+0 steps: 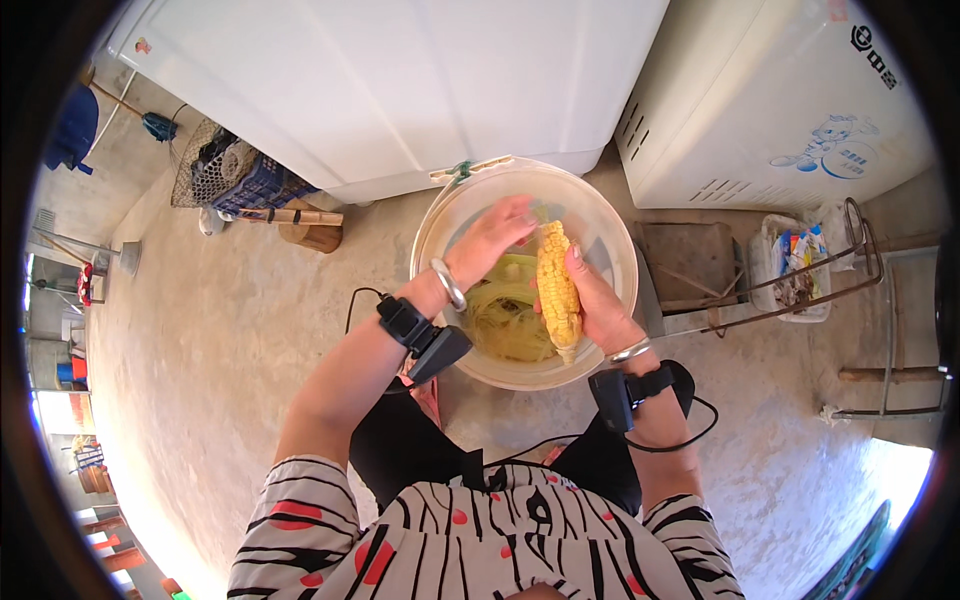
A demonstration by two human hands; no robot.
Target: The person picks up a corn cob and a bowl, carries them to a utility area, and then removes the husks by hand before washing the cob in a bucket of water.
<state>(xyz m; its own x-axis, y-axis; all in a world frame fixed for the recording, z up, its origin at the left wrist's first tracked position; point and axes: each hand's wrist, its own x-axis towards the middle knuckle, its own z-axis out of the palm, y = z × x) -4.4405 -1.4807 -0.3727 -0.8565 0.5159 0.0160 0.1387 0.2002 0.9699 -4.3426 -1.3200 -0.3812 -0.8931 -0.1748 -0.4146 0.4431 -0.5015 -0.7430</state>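
My right hand (600,304) grips a husked ear of yellow corn (559,292) around its side, the ear nearly upright in the view, stalk end towards me. Beside the ear's far tip is my left hand (491,240), its fingers blurred. A pale green wisp (540,212) shows at those fingertips; whether they pinch it is unclear. Both hands are over a white plastic bucket (421,262). Inside, yellow-green corn husks and silk (510,322) lie at the bottom, partly hidden by the hands and the ear.
White appliance-like cabinets (390,82) stand just beyond the bucket. To its right are a low metal-framed chair (690,262) and a plastic basket (761,262) holding packets. A wooden stump (315,236) and a blue crate (259,184) sit at the left. Cables hang from both wrist devices.
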